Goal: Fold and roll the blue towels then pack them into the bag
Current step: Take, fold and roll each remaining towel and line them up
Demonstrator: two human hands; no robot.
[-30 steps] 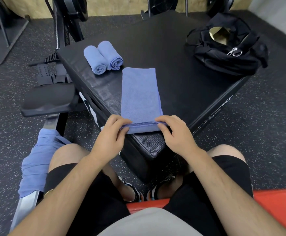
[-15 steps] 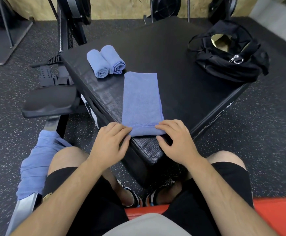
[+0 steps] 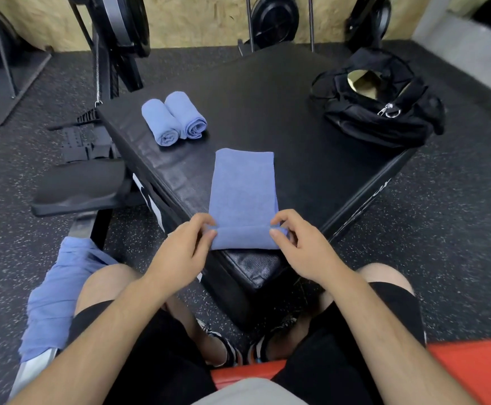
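A folded blue towel [image 3: 243, 188] lies lengthwise on the black padded box [image 3: 282, 118], its near end turned over into a first roll. My left hand [image 3: 186, 249] pinches the left end of that roll and my right hand [image 3: 302, 247] pinches the right end. Two rolled blue towels [image 3: 174, 118] lie side by side at the box's far left. The black bag [image 3: 384, 112] sits open at the box's far right corner. More blue towels [image 3: 60, 287] are draped over a rail beside my left leg.
A rowing machine's black seat [image 3: 77, 185] and footplates [image 3: 89, 141] stand left of the box. Weight plates and stands line the far wall. Speckled rubber floor surrounds the box. A red bench [image 3: 472, 372] is under me.
Both hands have lifted the towel's near edge and turned it over away from me, forming the first turn of a roll. The view has shifted slightly.
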